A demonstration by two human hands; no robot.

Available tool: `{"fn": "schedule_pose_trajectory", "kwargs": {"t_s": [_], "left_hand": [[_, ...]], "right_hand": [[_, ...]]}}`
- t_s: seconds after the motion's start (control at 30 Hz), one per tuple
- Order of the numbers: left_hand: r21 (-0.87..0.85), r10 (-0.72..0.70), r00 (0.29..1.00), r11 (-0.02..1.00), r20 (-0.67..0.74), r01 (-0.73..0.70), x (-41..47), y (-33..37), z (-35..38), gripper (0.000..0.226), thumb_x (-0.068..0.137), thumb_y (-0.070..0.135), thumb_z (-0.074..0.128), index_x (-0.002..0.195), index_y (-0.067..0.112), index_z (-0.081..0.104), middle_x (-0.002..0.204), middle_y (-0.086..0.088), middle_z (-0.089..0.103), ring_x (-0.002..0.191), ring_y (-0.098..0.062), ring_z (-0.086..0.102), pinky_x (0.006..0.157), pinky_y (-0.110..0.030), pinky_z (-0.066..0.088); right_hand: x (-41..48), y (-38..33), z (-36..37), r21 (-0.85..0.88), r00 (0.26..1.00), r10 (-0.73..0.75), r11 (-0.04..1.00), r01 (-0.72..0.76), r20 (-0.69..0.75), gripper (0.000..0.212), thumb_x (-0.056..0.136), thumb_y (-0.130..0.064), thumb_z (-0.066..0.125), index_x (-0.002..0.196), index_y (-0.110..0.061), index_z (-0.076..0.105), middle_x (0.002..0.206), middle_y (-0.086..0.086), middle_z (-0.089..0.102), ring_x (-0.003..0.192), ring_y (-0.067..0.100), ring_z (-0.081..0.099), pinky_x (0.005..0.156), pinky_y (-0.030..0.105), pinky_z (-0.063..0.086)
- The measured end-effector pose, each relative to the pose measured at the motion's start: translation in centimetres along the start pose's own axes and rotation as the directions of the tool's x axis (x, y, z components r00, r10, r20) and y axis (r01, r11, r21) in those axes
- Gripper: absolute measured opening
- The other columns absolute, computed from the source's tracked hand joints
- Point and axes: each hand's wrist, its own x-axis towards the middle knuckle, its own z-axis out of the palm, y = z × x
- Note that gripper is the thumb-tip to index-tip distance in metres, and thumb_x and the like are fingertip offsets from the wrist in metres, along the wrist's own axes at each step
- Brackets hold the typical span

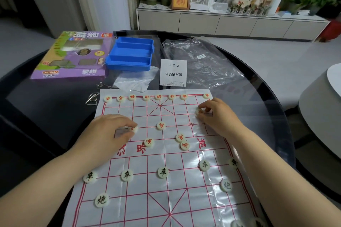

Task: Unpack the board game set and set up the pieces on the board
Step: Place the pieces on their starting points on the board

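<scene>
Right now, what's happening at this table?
A person is laying out Chinese chess pieces on a paper board. The left hand and right hand each press a red-marked piece on the far half. Several red pieces lie loose near the middle. Black-marked pieces are partly placed nearer the person. The blue tray and purple box sit beyond.

A single head-worn wide-angle view looks forward and down, close over the white red-lined paper game board (162, 153) on the dark round glass-topped table (258, 86), facing a white low sideboard (221, 24).
</scene>
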Motion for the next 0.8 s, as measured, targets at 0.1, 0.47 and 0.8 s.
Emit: {"fn": "schedule_pose_trajectory", "kwargs": {"t_s": [0.1, 0.47, 0.8], "left_hand": [[0.062, 0.043, 0.998, 0.997, 0.049, -0.046, -0.4, 0.1, 0.4, 0.030, 0.086, 0.029, 0.057, 0.116, 0.032, 0.056, 0.107, 0.024, 0.043, 0.106, 0.001, 0.036, 0.091, -0.016, 0.023], [0.197, 0.144, 0.986, 0.967, 0.091, -0.159, 0.4, 2.1, 2.1, 0.043, 0.084, 0.049, 0.053, 0.125, 0.037, 0.047, 0.120, 0.019, 0.049, 0.115, -0.005, 0.036, 0.094, -0.018, 0.023], [0.178, 0.167, 0.984, 0.968, 0.064, -0.176, 0.3, 1.6, 2.9, 0.030, 0.087, 0.044, 0.052, 0.114, 0.033, 0.054, 0.115, 0.018, 0.051, 0.108, -0.004, 0.040, 0.090, -0.017, 0.023]], "right_hand": [[-0.8, -0.6, -0.5, 0.022, 0.999, -0.040, 0.999, 0.041, -0.016, 0.036, 0.086, -0.022, 0.059, 0.121, -0.015, 0.055, 0.100, -0.005, 0.045, 0.083, 0.008, 0.043, 0.064, 0.017, 0.031], [-4.0, -4.2, 1.0, -0.016, 0.964, -0.151, 0.987, 0.158, 0.221, 0.031, 0.086, -0.026, 0.058, 0.114, -0.015, 0.058, 0.097, -0.005, 0.043, 0.086, 0.011, 0.047, 0.075, 0.017, 0.033], [-4.2, -5.1, 1.9, -0.143, 0.978, -0.120, 0.979, 0.145, 0.168, 0.028, 0.090, -0.021, 0.049, 0.117, -0.014, 0.055, 0.116, 0.004, 0.053, 0.106, 0.019, 0.048, 0.080, 0.022, 0.040]]}}
